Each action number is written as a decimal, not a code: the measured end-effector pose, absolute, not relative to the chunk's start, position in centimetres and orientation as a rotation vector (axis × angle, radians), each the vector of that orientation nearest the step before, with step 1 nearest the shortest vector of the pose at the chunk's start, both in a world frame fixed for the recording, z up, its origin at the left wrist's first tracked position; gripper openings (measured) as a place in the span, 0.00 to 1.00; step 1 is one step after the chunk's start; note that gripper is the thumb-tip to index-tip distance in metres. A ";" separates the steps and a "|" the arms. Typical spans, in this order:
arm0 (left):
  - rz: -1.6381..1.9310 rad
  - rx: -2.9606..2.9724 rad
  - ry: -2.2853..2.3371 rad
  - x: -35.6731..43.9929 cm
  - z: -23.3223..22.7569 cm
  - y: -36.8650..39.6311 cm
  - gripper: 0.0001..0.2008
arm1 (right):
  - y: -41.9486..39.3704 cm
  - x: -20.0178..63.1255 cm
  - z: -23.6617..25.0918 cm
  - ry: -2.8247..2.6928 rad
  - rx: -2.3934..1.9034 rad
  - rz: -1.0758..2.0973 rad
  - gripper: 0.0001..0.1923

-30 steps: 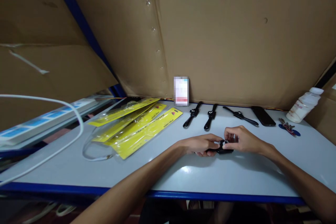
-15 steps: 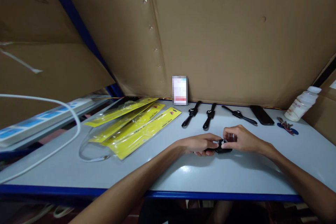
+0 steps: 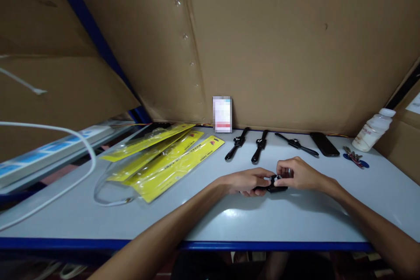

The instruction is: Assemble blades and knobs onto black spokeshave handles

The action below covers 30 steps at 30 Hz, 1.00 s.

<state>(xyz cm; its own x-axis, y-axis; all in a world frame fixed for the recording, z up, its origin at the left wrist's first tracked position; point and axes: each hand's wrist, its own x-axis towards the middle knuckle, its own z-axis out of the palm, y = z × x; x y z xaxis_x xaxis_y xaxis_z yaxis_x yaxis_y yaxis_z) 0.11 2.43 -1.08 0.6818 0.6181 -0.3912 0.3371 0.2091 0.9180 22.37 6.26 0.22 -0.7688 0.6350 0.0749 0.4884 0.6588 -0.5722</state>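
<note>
Fingers (image 3: 267, 178) of both hands pinch black watch (image 3: 274, 185).

We have bare table (image 3: 269, 223) before both hands and to the right of the right hand (image 3: 297, 174). Beyond them, three black watches (image 3: 260, 145) lie in a row, a phone (image 3: 324, 144), keys (image 3: 355, 158) and a white bottle (image 3: 372, 130) farther right. Yellow packets (image 3: 164, 157) fill the left; cardboard walls (image 3: 278, 43) close the back.

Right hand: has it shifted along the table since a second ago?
No. The right hand stays on the black watch, just in front of the three watches lying at the back; only the camera drifted.
</note>
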 end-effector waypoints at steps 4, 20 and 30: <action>0.235 1.361 0.875 0.1 -1.1 2.4 0.12 | 6.2 22.4 0.2 -2.613 -0.888 0.768 0.11; 0.241 1.357 0.934 0.0 -0.2 2.1 0.09 | 5.9 22.1 0.0 -2.640 -0.646 0.407 0.09; 0.247 1.324 0.939 0.0 0.1 1.9 0.10 | 5.0 22.0 0.6 -2.624 -0.693 0.396 0.09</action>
<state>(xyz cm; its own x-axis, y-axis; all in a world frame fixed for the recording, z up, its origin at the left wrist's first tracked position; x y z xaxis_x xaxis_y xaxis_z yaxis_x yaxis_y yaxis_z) 0.02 1.88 0.12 0.6255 0.6439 -0.4407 0.3438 0.2795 0.8965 22.00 5.05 0.56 -0.7990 0.5204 0.3013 0.4083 0.8373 -0.3636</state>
